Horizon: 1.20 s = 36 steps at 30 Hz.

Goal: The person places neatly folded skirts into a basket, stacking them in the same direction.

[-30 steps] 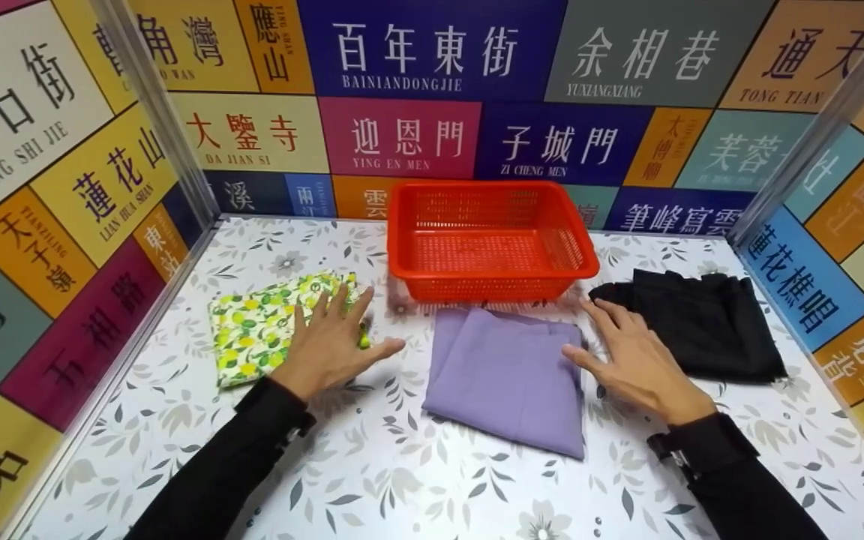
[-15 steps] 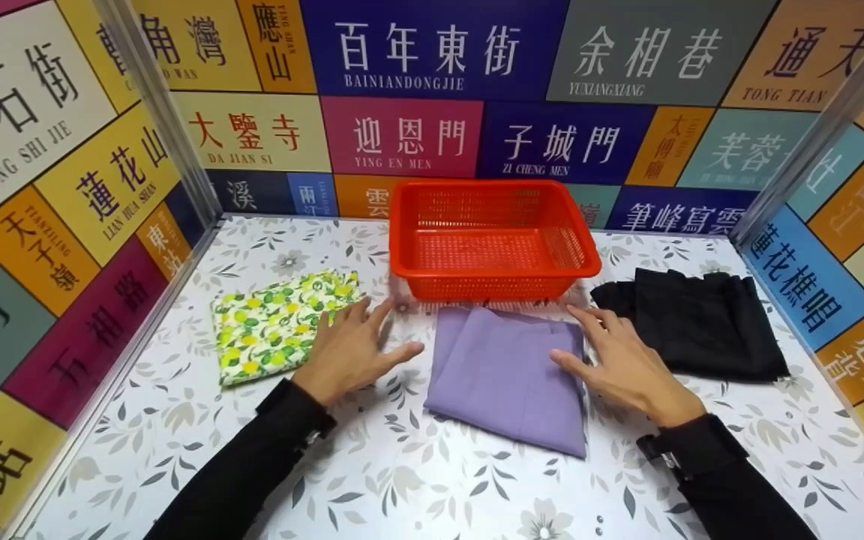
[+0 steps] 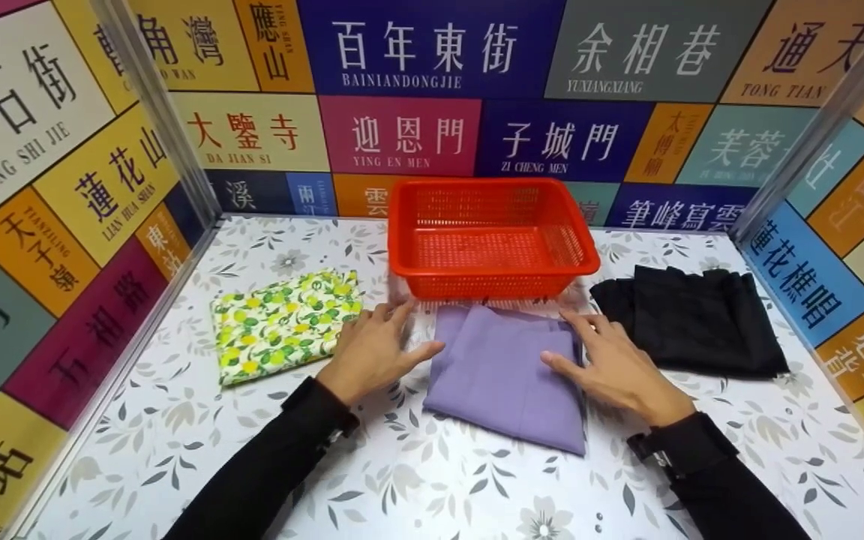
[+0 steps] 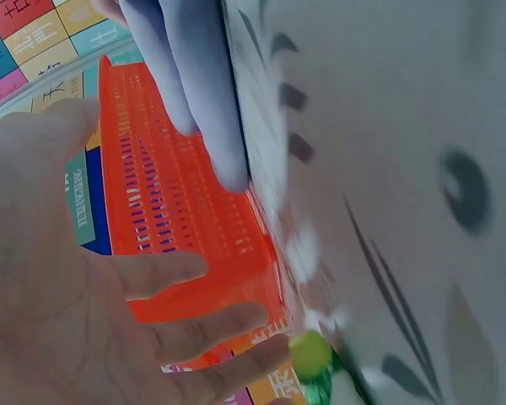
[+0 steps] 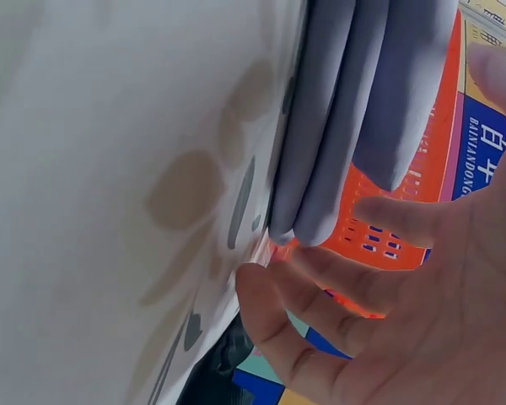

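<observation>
A folded purple cloth (image 3: 507,375) lies on the table between the two hands. My left hand (image 3: 376,349) hovers at its left side, fingers spread, thumb pointing toward the cloth's edge. My right hand (image 3: 619,367) is at the cloth's right edge, its thumb over the cloth and its fingers beside it. In the right wrist view the cloth's thick folded layers (image 5: 346,118) stand near the loosely bent fingers. The left wrist view shows the cloth's fold (image 4: 198,84) apart from the extended fingers (image 4: 211,329). Neither hand grips anything.
A red plastic basket (image 3: 492,289) stands behind the purple cloth, against the back wall. A folded lemon-print cloth (image 3: 274,326) lies to the left, partly behind my left hand. To the right lies a folded black cloth (image 3: 709,322). Sign-printed walls enclose the table (image 3: 432,495) on three sides.
My left hand has moved right, off the lemon-print cloth and toward the purple one. My right hand has shifted slightly left to the purple cloth's edge. The cloths and basket have stayed put.
</observation>
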{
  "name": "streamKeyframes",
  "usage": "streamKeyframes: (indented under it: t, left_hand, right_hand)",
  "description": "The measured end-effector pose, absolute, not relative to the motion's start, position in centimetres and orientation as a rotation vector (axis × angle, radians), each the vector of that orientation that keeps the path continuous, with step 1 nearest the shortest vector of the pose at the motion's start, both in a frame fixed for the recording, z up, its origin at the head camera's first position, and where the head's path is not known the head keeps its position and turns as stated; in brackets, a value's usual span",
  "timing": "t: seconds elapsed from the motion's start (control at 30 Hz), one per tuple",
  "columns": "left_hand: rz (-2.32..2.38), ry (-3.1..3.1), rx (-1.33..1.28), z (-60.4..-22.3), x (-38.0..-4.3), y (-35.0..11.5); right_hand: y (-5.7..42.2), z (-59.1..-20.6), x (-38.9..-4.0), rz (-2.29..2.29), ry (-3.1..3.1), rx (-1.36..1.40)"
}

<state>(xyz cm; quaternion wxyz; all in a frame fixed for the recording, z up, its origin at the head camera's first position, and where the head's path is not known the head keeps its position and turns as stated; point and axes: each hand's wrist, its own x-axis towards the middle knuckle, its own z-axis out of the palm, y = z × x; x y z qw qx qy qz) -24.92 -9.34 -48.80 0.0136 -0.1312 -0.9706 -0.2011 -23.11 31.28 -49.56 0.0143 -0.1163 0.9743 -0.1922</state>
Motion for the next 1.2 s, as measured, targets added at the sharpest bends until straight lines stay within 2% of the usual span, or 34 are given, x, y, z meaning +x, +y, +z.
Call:
streamKeyframes:
  t: [0.33, 0.7, 1.2]
  left_hand:
    - [-0.627, -3.019, -0.443, -48.6, -25.0, -6.8]
    - [-0.714, -3.054, -0.329, -48.6, -24.7, -3.9]
    - [-0.532, -3.089, -0.311, -48.9, -24.2, -0.8]
  right_hand:
    - [30.2, -48.8, -23.0, -0.624, 2.998, -0.304]
    - [28.7, -47.7, -22.1, -0.566, 2.981, -0.162]
    - [26.7, -47.9, -21.5, -0.472, 3.000, -0.115]
